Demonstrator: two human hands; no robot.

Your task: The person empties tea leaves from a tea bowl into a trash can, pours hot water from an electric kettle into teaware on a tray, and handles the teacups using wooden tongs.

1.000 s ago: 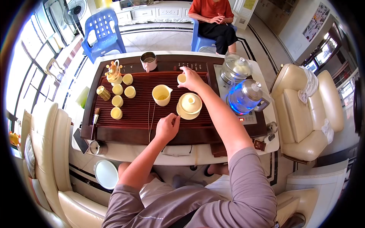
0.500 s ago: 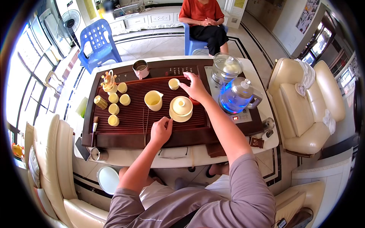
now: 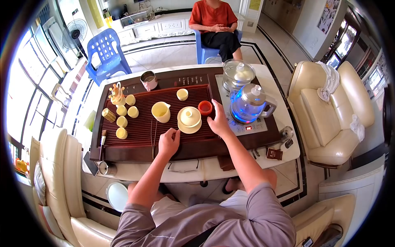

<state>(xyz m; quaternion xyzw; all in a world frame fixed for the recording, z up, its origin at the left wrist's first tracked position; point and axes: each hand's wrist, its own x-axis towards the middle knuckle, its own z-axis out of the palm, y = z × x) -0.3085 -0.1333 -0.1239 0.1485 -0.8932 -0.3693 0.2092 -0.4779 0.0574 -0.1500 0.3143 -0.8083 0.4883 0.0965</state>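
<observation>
My right hand (image 3: 219,120) is open beside a small red cup (image 3: 205,108), thumb and fingers apart on the cup's right side. My left hand (image 3: 169,143) rests closed at the lower left of the lidded cream bowl (image 3: 189,117) on its saucer; whether anything is in its fingers is hidden. A cream pouring jug (image 3: 161,112) stands left of the bowl, and a pale cup (image 3: 182,94) stands above it. All of these are on the slatted dark tea tray (image 3: 193,142).
Several pale cups (image 3: 133,111) stand at the tray's left, near a brush (image 3: 103,140) and tongs (image 3: 154,138). A blue-lit glass kettle (image 3: 247,105) and a glass pot (image 3: 238,76) stand at the right. A seated person (image 3: 213,20) is across the table.
My right hand has let go of the pale cup and moved down and right to the red cup, opening its fingers. The left hand stays by the lidded bowl. The camera view has shifted.
</observation>
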